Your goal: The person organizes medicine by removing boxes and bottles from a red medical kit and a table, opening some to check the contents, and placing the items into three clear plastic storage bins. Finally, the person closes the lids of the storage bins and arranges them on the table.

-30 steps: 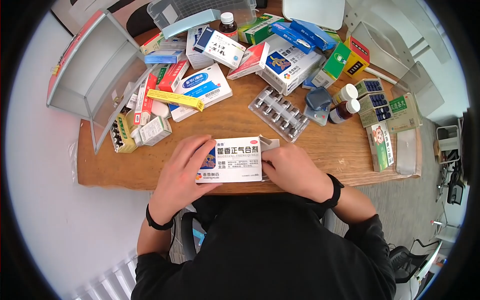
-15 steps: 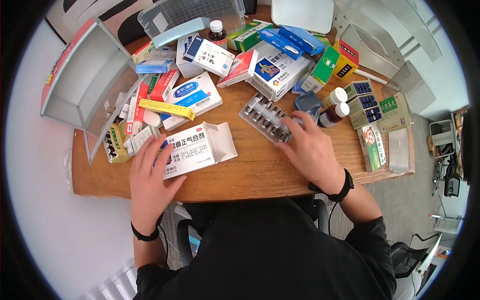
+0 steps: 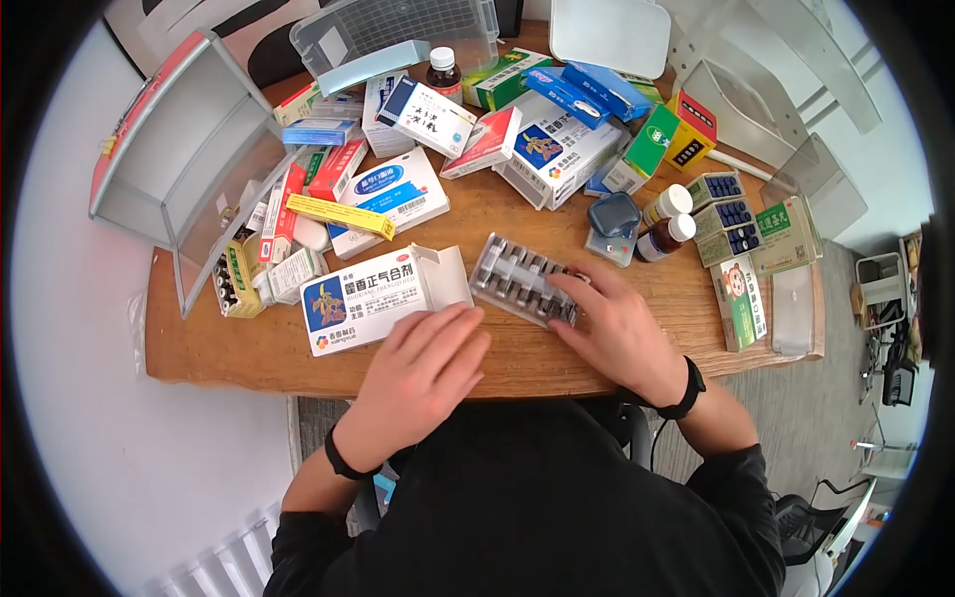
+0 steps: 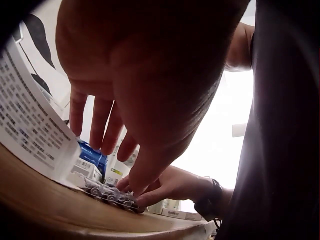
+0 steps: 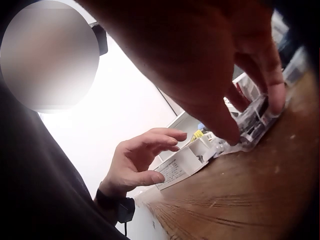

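Note:
A white medicine box (image 3: 363,297) lies on the wooden table (image 3: 239,348), its end flap open toward the right. Just beyond that flap lies a clear blister tray of small vials (image 3: 512,274). My right hand (image 3: 572,300) grips the tray's near right end; the right wrist view shows thumb and fingers pinching the tray (image 5: 254,121). My left hand (image 3: 443,338) hovers with spread, relaxed fingers near the table's front edge, just below the box's open end, and holds nothing. The left wrist view shows the box (image 4: 30,125) at left and the tray (image 4: 111,192) under the right hand.
Many medicine boxes (image 3: 552,144) and small bottles (image 3: 668,219) crowd the back and right of the table. A clear plastic bin (image 3: 398,30) stands at the back, and a grey open-fronted cabinet (image 3: 169,159) lies at the left. More boxes (image 3: 741,298) line the right edge.
My left hand let go of the white box and moved right toward the tray. My right hand pulled the vial tray closer to the box's open end.

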### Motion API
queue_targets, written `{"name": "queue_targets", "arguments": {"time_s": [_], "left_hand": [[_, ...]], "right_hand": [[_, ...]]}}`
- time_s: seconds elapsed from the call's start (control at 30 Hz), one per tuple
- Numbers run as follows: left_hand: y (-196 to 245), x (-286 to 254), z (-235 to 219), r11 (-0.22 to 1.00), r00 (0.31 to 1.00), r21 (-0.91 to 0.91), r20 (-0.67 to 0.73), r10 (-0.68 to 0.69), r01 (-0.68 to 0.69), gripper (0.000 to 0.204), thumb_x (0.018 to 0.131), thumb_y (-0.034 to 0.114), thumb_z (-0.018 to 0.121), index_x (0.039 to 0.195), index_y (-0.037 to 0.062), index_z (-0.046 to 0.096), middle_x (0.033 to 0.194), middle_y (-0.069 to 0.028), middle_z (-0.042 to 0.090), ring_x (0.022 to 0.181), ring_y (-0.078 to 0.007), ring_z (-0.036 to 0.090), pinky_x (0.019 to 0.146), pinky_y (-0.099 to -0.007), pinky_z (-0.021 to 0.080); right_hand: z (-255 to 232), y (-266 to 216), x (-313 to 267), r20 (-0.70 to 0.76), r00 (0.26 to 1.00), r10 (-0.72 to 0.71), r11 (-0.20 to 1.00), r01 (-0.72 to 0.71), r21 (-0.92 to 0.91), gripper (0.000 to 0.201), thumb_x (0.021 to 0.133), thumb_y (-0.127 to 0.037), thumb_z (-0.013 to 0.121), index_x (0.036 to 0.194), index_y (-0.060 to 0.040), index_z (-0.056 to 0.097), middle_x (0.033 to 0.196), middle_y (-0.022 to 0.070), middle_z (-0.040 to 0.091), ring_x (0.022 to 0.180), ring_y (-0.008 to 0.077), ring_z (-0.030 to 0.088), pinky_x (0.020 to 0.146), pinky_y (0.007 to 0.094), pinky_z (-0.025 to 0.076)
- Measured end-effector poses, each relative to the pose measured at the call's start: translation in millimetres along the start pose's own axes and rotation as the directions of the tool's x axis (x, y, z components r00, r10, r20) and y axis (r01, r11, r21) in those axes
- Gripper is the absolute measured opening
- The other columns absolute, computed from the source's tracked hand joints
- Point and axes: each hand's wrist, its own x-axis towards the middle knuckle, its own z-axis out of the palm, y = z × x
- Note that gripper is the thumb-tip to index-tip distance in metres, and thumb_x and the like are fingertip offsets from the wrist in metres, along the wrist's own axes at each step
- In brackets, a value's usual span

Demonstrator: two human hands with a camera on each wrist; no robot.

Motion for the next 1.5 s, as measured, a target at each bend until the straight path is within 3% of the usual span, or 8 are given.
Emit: {"name": "queue_targets", "arguments": {"time_s": [0.37, 0.63, 0.77, 0.83, 1.07, 1.13, 1.23, 1.5], "left_hand": [[11, 40, 27, 0.98, 0.999, 0.198, 0.041, 0.003, -0.011, 0.057, 0.088, 0.009, 0.08, 0.142, -0.0015, 0.065, 0.154, -0.0209, 0.057, 0.141, -0.0426, 0.058, 0.113, -0.0522, 0.052], [14, 65, 12, 0.945, 0.996, 0.32, 0.025, -0.08, 0.068, 0.052, 0.092, 0.003, 0.07, 0.144, -0.0009, 0.064, 0.155, -0.0222, 0.056, 0.137, -0.0424, 0.06, 0.109, -0.0498, 0.056], [17, 54, 23, 0.958, 0.991, 0.253, -0.03, -0.129, 0.132, 0.053, 0.09, 0.002, 0.076, 0.141, -0.003, 0.065, 0.158, -0.0225, 0.053, 0.137, -0.0425, 0.06, 0.109, -0.0493, 0.056], [16, 55, 27, 0.962, 0.991, 0.235, -0.03, -0.133, 0.136, 0.054, 0.088, 0.002, 0.078, 0.14, -0.0034, 0.065, 0.158, -0.0226, 0.053, 0.137, -0.042, 0.06, 0.109, -0.0492, 0.056], [17, 57, 32, 0.961, 0.992, 0.25, 0.02, -0.125, 0.116, 0.054, 0.089, 0.004, 0.079, 0.141, -0.002, 0.065, 0.163, -0.0231, 0.048, 0.141, -0.0416, 0.057, 0.109, -0.0485, 0.056], [18, 54, 35, 0.967, 0.989, 0.219, 0.05, -0.143, 0.129, 0.055, 0.09, 0.005, 0.079, 0.142, -0.0008, 0.065, 0.164, -0.0229, 0.047, 0.142, -0.042, 0.056, 0.109, -0.0484, 0.056], [19, 56, 36, 0.974, 0.985, 0.191, 0.097, -0.143, 0.123, 0.056, 0.092, 0.006, 0.077, 0.146, 0.002, 0.064, 0.164, -0.0218, 0.048, 0.145, -0.043, 0.054, 0.111, -0.0491, 0.055], [19, 51, 45, 0.953, 0.984, 0.302, 0.169, -0.054, 0.0, 0.056, 0.097, 0.012, 0.065, 0.152, 0.005, 0.061, 0.159, -0.0194, 0.054, 0.146, -0.0461, 0.05, 0.115, -0.0537, 0.051]], "right_hand": [[-25, 14, -4, 0.068, 0.998, 0.019, 0.968, -0.035, 0.249, 0.04, 0.099, -0.016, 0.079, 0.136, -0.0021, 0.072, 0.134, 0.0239, 0.071, 0.108, 0.0427, 0.073, 0.092, 0.0468, 0.062], [-29, 31, 16, 0.014, 0.989, 0.149, 0.93, -0.145, 0.337, 0.025, 0.11, -0.016, 0.066, 0.125, 0.0022, 0.075, 0.097, 0.0253, 0.076, 0.091, 0.0436, 0.075, 0.081, 0.0441, 0.059], [-28, 33, 16, -0.004, 0.963, 0.269, 0.909, -0.252, 0.331, 0.025, 0.111, -0.017, 0.065, 0.123, 0.0026, 0.075, 0.096, 0.0261, 0.076, 0.088, 0.0429, 0.075, 0.078, 0.0443, 0.059], [-22, 32, 13, -0.128, 0.974, 0.188, 0.927, -0.133, 0.351, 0.027, 0.109, -0.017, 0.068, 0.126, 0.0027, 0.073, 0.1, 0.0255, 0.076, 0.083, 0.0413, 0.075, 0.076, 0.0438, 0.059], [-19, 23, 5, -0.075, 0.985, 0.155, 0.95, -0.127, 0.285, 0.037, 0.102, -0.01, 0.076, 0.136, 0.0018, 0.067, 0.109, 0.0232, 0.074, 0.085, 0.0414, 0.074, 0.076, 0.0468, 0.058], [-12, 38, 8, -0.151, 0.987, 0.051, 0.986, -0.026, 0.165, 0.036, 0.101, -0.005, 0.075, 0.136, 0.0022, 0.068, 0.115, 0.0221, 0.076, 0.092, 0.0301, 0.078, 0.076, 0.0388, 0.062], [-6, 46, 14, -0.229, 0.973, -0.042, 0.993, 0.066, 0.098, 0.032, 0.102, -0.002, 0.072, 0.133, 0.0033, 0.069, 0.109, 0.0226, 0.076, 0.084, 0.0286, 0.079, 0.072, 0.0371, 0.061], [-8, 38, 20, -0.066, 0.986, 0.156, 0.951, -0.132, 0.279, 0.03, 0.104, 0.0, 0.067, 0.133, 0.0042, 0.068, 0.104, 0.0218, 0.077, 0.074, 0.0287, 0.078, 0.069, 0.0369, 0.061]]}}
